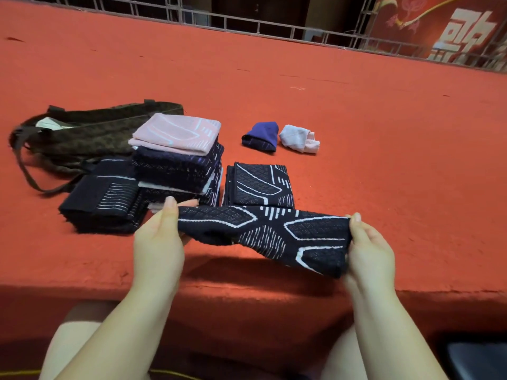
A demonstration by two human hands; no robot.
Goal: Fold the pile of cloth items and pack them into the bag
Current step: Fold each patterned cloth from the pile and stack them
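— Pinching each end of a dark cloth [277, 235], is that it? How do the fingers sit?

— Yes. The left hand [159, 239] has its fingers [170, 212] clamped on the cloth's left end, thumb on top. The right hand [370, 242] pinches the right end the same way, fingers [356, 219] closed on the fabric. The cloth hangs between them, held just above the near edge of the red table [356, 119], already doubled into a long strip and sagging a little in the middle.

— So which step is this?

— Folding, I'd judge, partway through one piece. It wants one more fold, end to end, to match the square [260, 185] lying just beyond it.

— And after that?

— It would go on a pile. A tall stack [178, 157] with a pink piece on top stands left of the square, and a lower dark stack [101, 204] sits left again. Two crumpled pieces, one blue [262, 135] and one pale [299, 138], lie well back, not yet folded.

— The bag?

— The bag [82, 135] lies flat at far left, behind the stacks, touching them. I cannot tell what is inside, so packing looks still ahead.
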